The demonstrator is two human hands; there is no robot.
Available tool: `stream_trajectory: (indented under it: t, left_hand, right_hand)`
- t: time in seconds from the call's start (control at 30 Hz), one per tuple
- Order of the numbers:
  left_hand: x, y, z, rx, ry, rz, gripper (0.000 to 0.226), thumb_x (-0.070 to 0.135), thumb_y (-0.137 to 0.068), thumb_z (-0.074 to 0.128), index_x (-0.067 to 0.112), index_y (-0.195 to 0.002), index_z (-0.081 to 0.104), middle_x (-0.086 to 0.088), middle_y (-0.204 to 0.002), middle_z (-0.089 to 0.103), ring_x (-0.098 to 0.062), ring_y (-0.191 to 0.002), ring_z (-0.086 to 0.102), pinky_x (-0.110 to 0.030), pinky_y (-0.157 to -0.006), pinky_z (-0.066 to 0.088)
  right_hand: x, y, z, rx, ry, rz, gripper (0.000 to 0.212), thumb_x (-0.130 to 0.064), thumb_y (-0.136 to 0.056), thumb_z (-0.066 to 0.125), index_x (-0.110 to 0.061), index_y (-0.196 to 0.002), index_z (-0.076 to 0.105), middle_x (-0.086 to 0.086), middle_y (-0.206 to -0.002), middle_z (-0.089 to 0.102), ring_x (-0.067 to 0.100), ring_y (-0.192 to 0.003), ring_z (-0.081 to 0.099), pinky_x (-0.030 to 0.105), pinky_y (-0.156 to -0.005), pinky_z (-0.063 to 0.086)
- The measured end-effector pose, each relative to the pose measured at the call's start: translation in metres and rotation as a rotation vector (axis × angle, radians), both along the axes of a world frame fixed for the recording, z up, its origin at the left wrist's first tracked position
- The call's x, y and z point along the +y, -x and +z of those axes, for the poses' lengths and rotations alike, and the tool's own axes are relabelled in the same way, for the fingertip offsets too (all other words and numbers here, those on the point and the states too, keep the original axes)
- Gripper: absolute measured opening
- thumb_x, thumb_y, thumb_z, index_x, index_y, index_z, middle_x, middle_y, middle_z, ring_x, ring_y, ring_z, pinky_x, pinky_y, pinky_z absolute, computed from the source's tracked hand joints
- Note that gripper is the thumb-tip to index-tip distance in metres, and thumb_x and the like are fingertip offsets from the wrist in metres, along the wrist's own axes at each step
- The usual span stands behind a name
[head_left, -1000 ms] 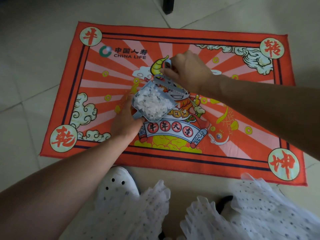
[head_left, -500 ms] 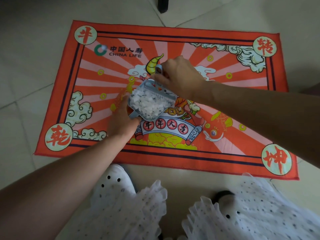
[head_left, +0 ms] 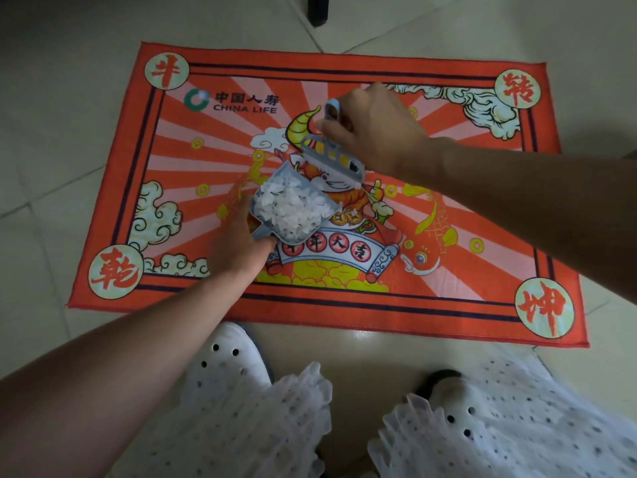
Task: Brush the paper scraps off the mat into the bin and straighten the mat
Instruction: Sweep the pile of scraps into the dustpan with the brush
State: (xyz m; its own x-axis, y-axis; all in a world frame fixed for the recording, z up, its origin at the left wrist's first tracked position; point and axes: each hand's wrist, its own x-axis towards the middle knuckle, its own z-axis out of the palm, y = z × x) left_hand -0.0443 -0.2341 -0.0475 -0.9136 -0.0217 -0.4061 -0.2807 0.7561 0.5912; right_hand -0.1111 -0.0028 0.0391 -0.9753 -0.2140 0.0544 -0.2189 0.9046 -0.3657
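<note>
While the tiled floor (head_left: 62, 108) is taking up the whole frame, the orange mat (head_left: 448, 298) is lying flat on it, printed side up, looking thin, soft and floppy, so it is likely going to wrinkle if dragged from the middle; taking it by two corners or an edge should square it best, and its long edges are sitting a bit skewed against the tile grout lines. Nearer the person than the mat, white perforated shoes (head_left: 227, 370) and a dotted white ruffled garment (head_left: 262, 429) are showing. Beyond the mat's far edge, a dark furniture leg (head_left: 317, 10) is standing. Over the mat's middle, the left hand (head_left: 238, 246) is gripping the handle of a small grey-blue dustpan (head_left: 272, 210), fingers curled round it, pan held slightly off the mat it seems. Just beyond the pan, the right hand (head_left: 374, 127) is holding a matching hand brush (head_left: 332, 160), fingers wrapped round its handle, bristles pointing toward the pan mouth. Inside the pan, the white paper scraps (head_left: 293, 207) are sitting heaped; they are looking very light and loose, so any tilt or quick swing is probably going to spill them, keeping the pan level seems wise. No stray scraps are showing on the mat that I can tell. No bin is appearing anywhere in view. Lighting is looking dim.
</note>
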Motion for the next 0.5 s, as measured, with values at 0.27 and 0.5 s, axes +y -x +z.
stream_trajectory:
  t: [0.27,0.5]
  left_hand:
    - [-0.015,-0.003,0.0,-0.04,0.052,-0.052,0.075,0.029,-0.079,0.072,0.05,-0.139,0.032,0.006,-0.124,0.065,-0.028,-0.101,0.066,-0.043,-0.08,0.054]
    - [-0.021,-0.003,0.001,-0.035,0.12,-0.119,0.076,0.022,-0.079,0.074,0.046,-0.14,0.035,0.006,-0.118,0.065,-0.028,-0.097,0.065,-0.032,-0.067,0.044]
  right_hand:
    - [0.016,-0.005,-0.009,-0.006,-0.067,-0.082,0.039,-0.041,-0.098,0.046,-0.01,-0.075,0.045,0.01,-0.063,0.043,0.029,-0.058,0.043,0.033,-0.055,0.032]
    - [0.011,-0.016,-0.014,-0.085,-0.062,-0.094,0.035,-0.038,-0.099,0.048,-0.009,-0.079,0.045,0.011,-0.074,0.045,0.029,-0.061,0.045,0.032,-0.057,0.031]
